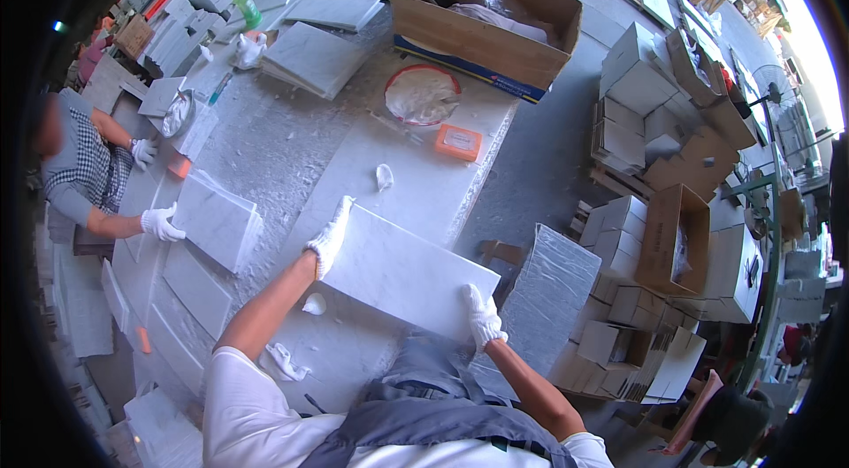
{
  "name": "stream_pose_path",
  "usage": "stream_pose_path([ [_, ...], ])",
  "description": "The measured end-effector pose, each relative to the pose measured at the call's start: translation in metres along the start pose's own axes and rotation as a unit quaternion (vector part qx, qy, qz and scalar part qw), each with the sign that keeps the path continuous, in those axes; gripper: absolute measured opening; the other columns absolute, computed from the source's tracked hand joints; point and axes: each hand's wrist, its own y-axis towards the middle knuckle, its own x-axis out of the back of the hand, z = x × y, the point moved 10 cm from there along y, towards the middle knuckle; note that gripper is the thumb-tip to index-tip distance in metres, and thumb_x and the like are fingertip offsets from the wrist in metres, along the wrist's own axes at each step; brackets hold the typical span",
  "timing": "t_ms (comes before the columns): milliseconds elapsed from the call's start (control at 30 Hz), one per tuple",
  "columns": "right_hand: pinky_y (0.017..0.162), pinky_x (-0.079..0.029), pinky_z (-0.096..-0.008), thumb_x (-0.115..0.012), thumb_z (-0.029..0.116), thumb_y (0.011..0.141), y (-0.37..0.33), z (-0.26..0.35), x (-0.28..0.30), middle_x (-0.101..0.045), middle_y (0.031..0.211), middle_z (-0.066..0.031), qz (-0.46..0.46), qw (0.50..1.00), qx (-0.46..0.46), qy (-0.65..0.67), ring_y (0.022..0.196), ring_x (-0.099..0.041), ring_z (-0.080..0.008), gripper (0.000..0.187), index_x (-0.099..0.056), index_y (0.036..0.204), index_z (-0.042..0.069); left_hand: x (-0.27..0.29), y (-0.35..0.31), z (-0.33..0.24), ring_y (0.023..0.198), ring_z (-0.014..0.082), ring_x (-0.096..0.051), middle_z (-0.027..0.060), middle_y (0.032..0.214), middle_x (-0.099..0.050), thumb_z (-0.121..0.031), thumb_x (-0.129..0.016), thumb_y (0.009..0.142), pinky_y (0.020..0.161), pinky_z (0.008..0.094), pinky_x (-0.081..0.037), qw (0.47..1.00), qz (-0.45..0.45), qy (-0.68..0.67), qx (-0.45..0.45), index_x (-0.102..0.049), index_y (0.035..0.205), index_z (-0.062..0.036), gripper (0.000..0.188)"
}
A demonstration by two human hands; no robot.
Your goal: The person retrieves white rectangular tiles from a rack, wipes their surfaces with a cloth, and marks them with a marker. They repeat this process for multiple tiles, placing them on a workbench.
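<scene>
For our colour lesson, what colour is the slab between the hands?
The slab is whitish, faintly grey; head view.

Ahead of the left hand (328, 240), open worktop (296, 145) runs up to the slab stack (314, 59)! Veer right, though: white scrap (383, 178), orange block (458, 143), red-rimmed bowl (423, 95), then the cardboard box (482, 45), all in the way!

One tile (411, 269) at centre; two of the wearer's hands, left hand (331, 240) and right hand (483, 316). At left, one co-worker (78, 163), two white gloves (164, 224). Orange blocks (458, 142) total three: one above centre, two at left. Two white scraps (383, 177) near centre; one crumpled cloth (285, 364) at lower left. One bowl (423, 95) and one large carton (478, 48) at upper centre; one bottle (247, 8) at upper left. Boxes (608, 227) crowded at right cannot be counted exactly.
</scene>
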Motion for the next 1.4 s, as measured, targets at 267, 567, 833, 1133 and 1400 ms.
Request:
stream_pose_path([
  [267, 0.107, -0.041, -0.0412, -0.053, 0.074, 0.091, 0.036, -0.026, -0.038, -0.060, 0.138, -0.0185, 0.043, 0.999, 0.006, -0.009, 0.126, -0.056, -0.0335, 0.088, -0.048, 0.147, 0.005, 0.028, 0.018, 0.013, 0.159, 0.0221, -0.002, 0.0054, 0.173, -0.005, -0.078, -0.016, 0.098, 0.127, 0.0404, -0.005, 0.999, -0.014, 0.037, -0.029, -0.009, 0.165, -0.0164, 0.092],
  [567, 0.092, -0.049, -0.0416, -0.066, 0.053, 0.096, 0.032, -0.017, -0.037, -0.066, 0.115, -0.0186, -0.046, 0.991, 0.046, 0.115, 0.104, -0.063, -0.0294, 0.066, -0.054, 0.127, -0.004, 0.041, -0.017, -0.050, 0.118, 0.0448, -0.061, 0.0244, 0.130, -0.063, -0.075, -0.024, 0.099, 0.106, 0.0523, -0.044, 0.838, -0.170, 0.513, -0.073, -0.063, 0.133, -0.0093, 0.084],
  [833, 0.094, -0.050, -0.0399, -0.060, 0.064, 0.093, 0.025, -0.016, -0.030, -0.066, 0.120, -0.0213, -0.043, 0.999, -0.031, 0.000, 0.109, -0.064, -0.0310, 0.078, -0.052, 0.135, 0.000, -0.073, -0.034, -0.031, 0.156, 0.0373, -0.015, 0.0157, 0.167, -0.026, -0.064, -0.025, 0.103, 0.127, 0.0537, -0.002, 0.655, -0.264, 0.669, -0.231, -0.033, 0.159, -0.0092, 0.079],
  [1133, 0.101, -0.045, -0.0336, -0.049, 0.073, 0.097, 0.044, -0.062, -0.048, -0.060, 0.125, -0.0033, 0.088, 0.916, -0.049, 0.387, 0.109, -0.056, -0.0187, 0.076, -0.056, 0.137, 0.009, -0.208, -0.185, 0.033, 0.133, 0.0316, -0.053, 0.0101, 0.137, -0.062, -0.040, -0.062, 0.096, 0.115, 0.0487, -0.041, 0.726, -0.050, 0.396, -0.560, -0.067, 0.127, -0.0131, 0.041],
  [1400, 0.093, -0.050, -0.0433, -0.058, 0.063, 0.095, 0.047, -0.054, -0.046, -0.055, 0.129, -0.0091, 0.010, 0.973, -0.073, 0.220, 0.114, -0.055, -0.0241, 0.073, -0.044, 0.144, 0.011, -0.120, -0.165, 0.035, 0.087, 0.0313, -0.065, 0.0080, 0.092, -0.069, -0.016, -0.073, 0.087, 0.076, 0.0456, -0.051, 0.873, -0.182, 0.222, -0.395, -0.068, 0.088, -0.0097, 0.008],
])
